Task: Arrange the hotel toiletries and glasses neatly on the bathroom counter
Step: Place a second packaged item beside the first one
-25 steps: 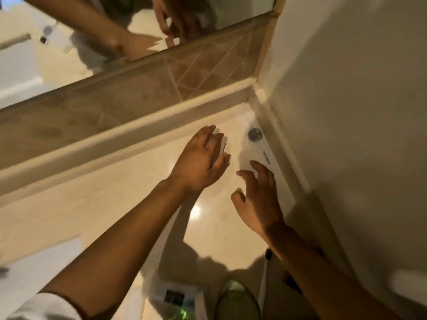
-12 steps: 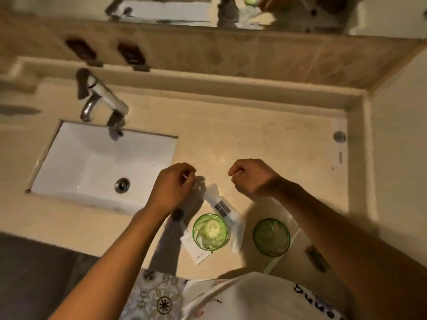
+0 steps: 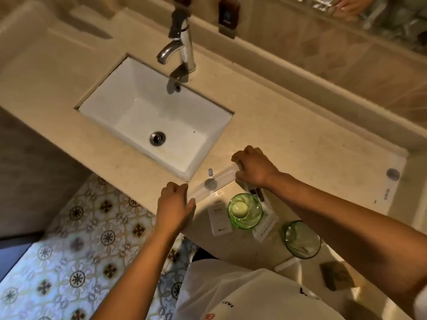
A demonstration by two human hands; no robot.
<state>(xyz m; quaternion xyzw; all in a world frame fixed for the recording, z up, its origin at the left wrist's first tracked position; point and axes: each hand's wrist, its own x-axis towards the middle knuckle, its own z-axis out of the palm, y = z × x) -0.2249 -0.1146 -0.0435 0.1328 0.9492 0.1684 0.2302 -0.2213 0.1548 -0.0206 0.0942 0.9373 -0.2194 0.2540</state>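
A long clear packet [image 3: 211,183] spans between both hands on the bench [image 3: 300,139]; left hand [image 3: 176,204] pinches its near end, right hand [image 3: 251,167] grips its far end, glass [image 3: 245,211] just beneath.

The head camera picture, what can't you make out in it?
- Long packet held by left hand and right hand: motion-blurred, contents unclear.
- Sachet print: too small.
- Second green glass: partly behind the right forearm.
- Mirror reflection: cut by the top edge.
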